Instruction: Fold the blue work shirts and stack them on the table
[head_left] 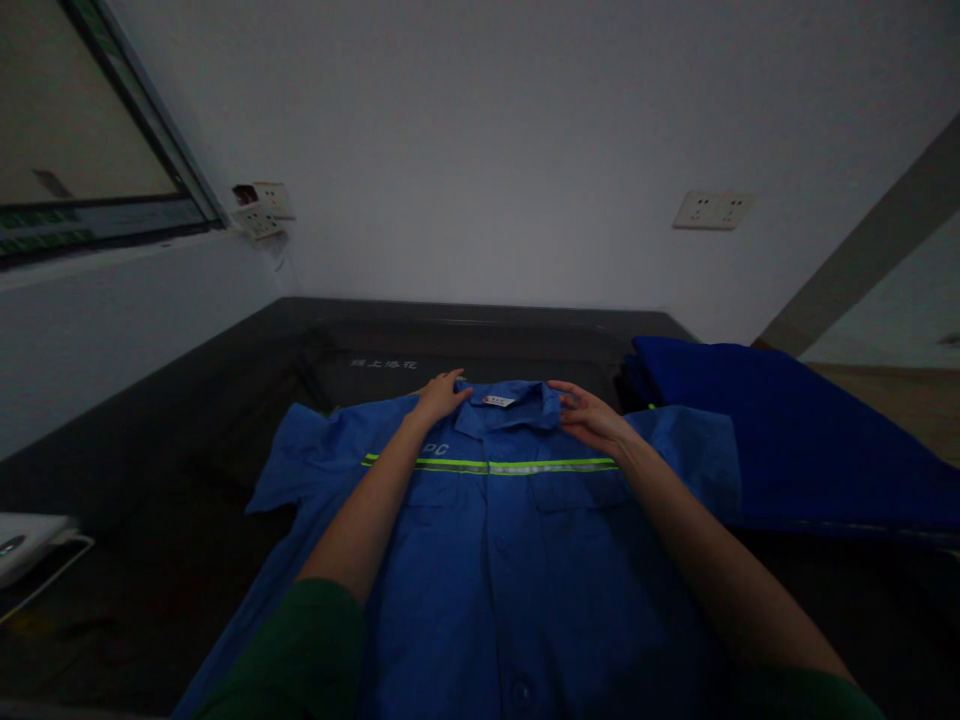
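Observation:
A blue short-sleeved work shirt point(517, 560) lies spread front up, its collar at the far end. It has a buttoned front, a yellow-green and silver reflective stripe across the chest, and a white neck label. My left hand point(441, 396) is at the collar's left side, with the collar edge between thumb and fingers. At the collar's right side, my right hand point(592, 414) has its fingers around the edge, some of them a little apart. The shirt's lower part runs out of view below, and my forearms cover parts of the chest.
Under the shirt is a dark surface with a raised rim point(465, 312) along the wall. Folded darker blue cloth point(795, 440) is piled at the right. A white device with a cable point(34, 545) sits at the left edge. Wall sockets point(711, 210) and a window frame are behind.

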